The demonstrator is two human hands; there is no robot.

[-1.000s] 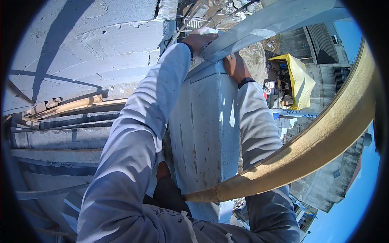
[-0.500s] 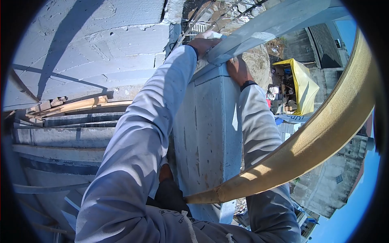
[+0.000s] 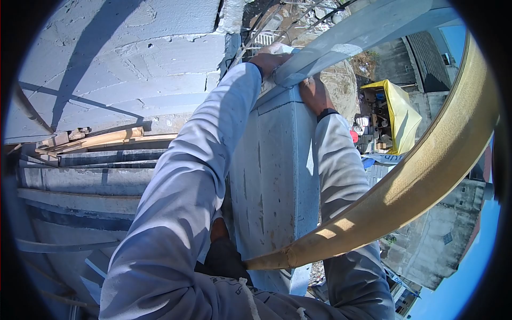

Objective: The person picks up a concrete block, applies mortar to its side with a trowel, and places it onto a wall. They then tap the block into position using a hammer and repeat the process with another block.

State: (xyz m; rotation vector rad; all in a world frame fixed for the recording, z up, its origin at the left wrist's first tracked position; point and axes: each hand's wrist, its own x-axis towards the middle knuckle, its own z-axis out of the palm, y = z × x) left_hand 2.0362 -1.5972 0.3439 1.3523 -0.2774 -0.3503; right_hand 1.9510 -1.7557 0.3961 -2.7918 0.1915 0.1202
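Observation:
Both my hands are at the near end of a long, smooth grey beam (image 3: 362, 40), where it meets the top of an upright grey block (image 3: 277, 165). On the left side of this joint, my left hand (image 3: 268, 61) is closed round the beam's end, beside a small white patch I cannot make out. My right hand (image 3: 316, 95) grips the joint from the right, thumb near the corner, its other fingers hidden behind. Both forearms reach forward in pale long sleeves. A thick bamboo pole (image 3: 394, 208) curves in front of my right forearm.
A rough plastered wall (image 3: 144, 69) fills the upper left. Below it lie wooden pieces (image 3: 106, 137) and concrete ledges (image 3: 96, 181). Far below on the right are a yellow canopy (image 3: 402, 117) and neighbouring buildings (image 3: 432, 245). Thin rods (image 3: 261, 26) cross near the top.
The view has shifted very slightly. My hands keep almost the same place at the joint, and the beam and block show no clear movement.

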